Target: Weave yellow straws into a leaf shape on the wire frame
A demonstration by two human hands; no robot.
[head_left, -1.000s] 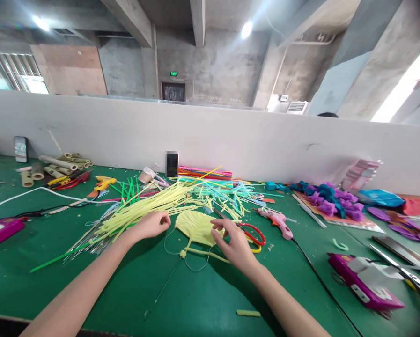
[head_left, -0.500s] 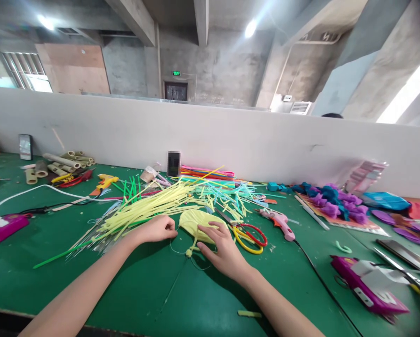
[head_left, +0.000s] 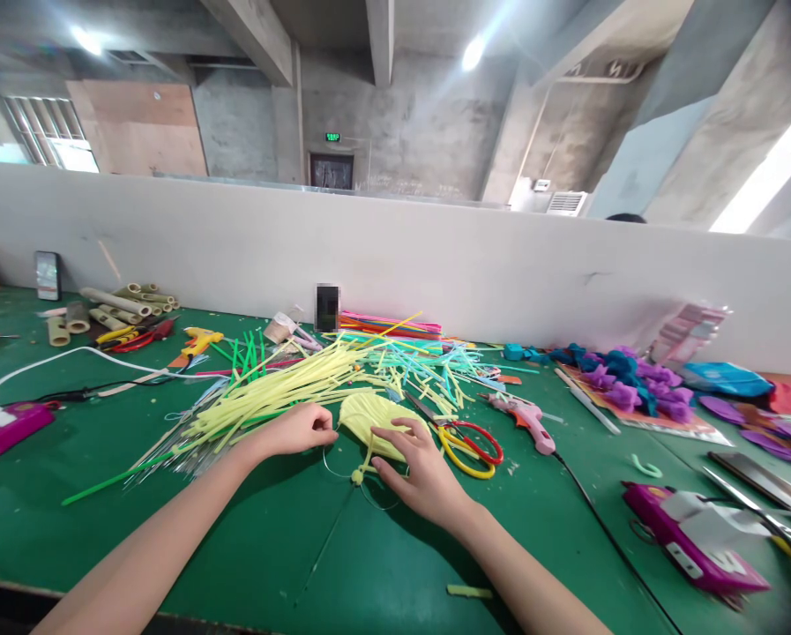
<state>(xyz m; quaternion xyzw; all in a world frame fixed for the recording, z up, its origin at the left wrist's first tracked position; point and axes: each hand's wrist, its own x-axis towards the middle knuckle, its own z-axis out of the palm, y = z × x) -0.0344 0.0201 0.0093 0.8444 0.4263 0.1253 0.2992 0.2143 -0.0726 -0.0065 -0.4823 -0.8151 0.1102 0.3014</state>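
Observation:
My left hand is closed in a pinch beside the left edge of a pale yellow, ribbed, leaf-shaped piece. A thin clear thread curves from near its fingertips to a small yellow knob on the piece's stem. My right hand lies over the right part of the yellow piece, holding it, with thumb and forefinger spread on either side near the stem. The palm hides some of the piece. Red-and-yellow-handled scissors lie just right of that hand.
Yellow pipe cleaners are heaped behind my hands. A pink glue gun lies to the right, its cord running forward. Purple power strips sit at both sides. Purple and teal flowers stand back right; a yellow glue gun lies back left.
Both hands keep nearly the same pose. The left hand and the yellow piece have shifted very slightly to the right.

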